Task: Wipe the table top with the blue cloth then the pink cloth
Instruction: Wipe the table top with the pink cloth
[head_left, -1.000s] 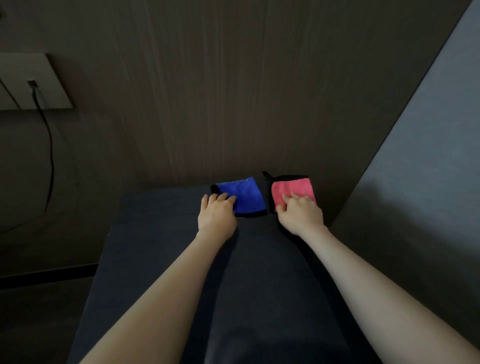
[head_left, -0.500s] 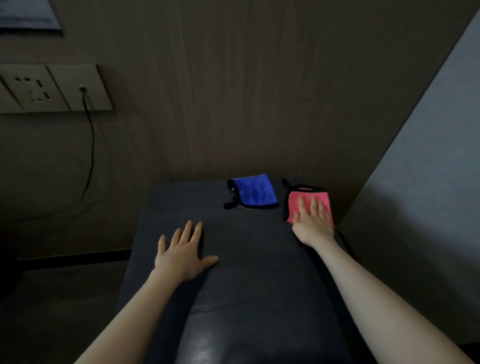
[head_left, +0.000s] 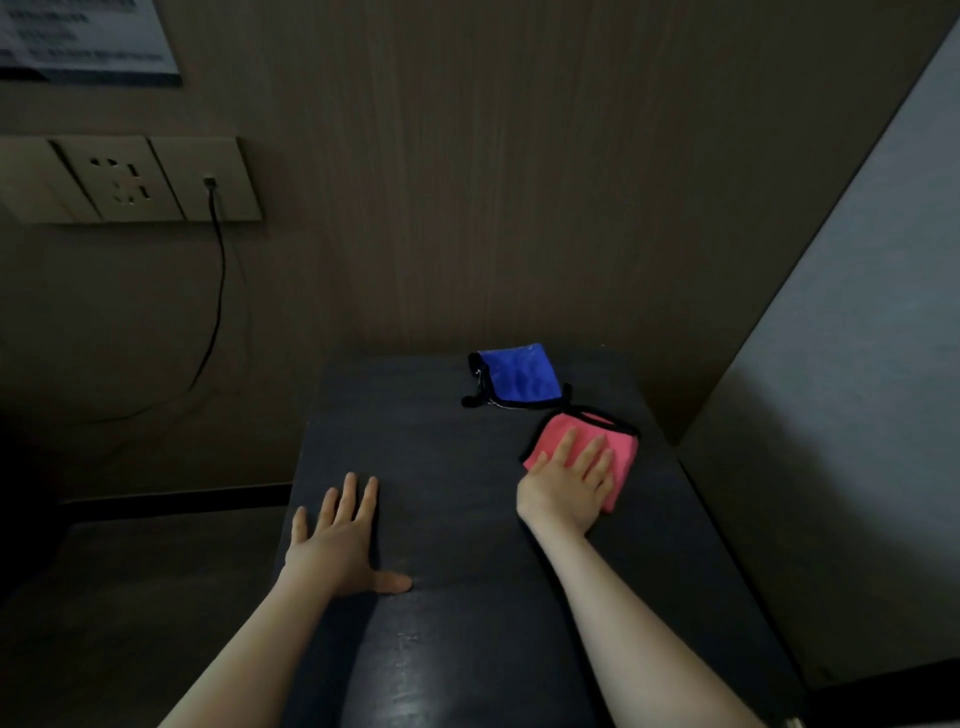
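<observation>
The right hand (head_left: 569, 486) lies flat with fingers spread on the pink cloth (head_left: 584, 457), right of frame centre. The blue cloth (head_left: 519, 376) rests free just above, so the pink wiping seems under way. The left hand (head_left: 340, 540) presses open on the table top (head_left: 441, 467). A socket (head_left: 156, 179) with a cable (head_left: 215, 291) is at upper left; nothing blocks.

Bare table top (head_left: 457, 519) lies open between the hands; blue cloth (head_left: 519, 376) occupies the far edge.
</observation>
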